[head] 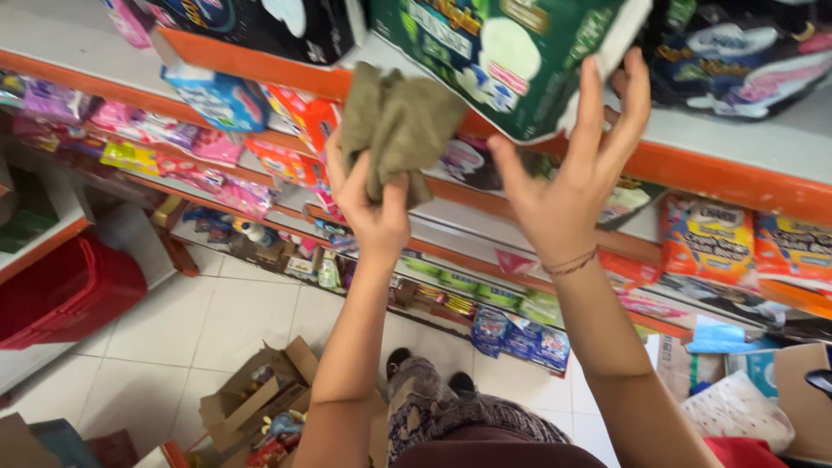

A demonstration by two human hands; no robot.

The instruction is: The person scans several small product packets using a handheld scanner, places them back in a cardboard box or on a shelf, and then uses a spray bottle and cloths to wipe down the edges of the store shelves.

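My left hand (371, 201) is raised and clenched around a crumpled olive-brown cloth (400, 121), which presses up against the lower corner of a large green package (503, 52). My right hand (574, 173) reaches up with fingers spread and supports the green package from below at its right edge. The package is tilted and hangs partly over the front of the top orange-edged shelf (702, 169). Dark packages (745, 52) sit beside it on the same shelf.
Lower shelves (468, 251) hold many small pink, red, orange and green packets. A red bin (65, 290) stands at the left. An opened cardboard box (260, 394) with items lies on the white tiled floor. More boxes and bags (763, 390) sit at the right.
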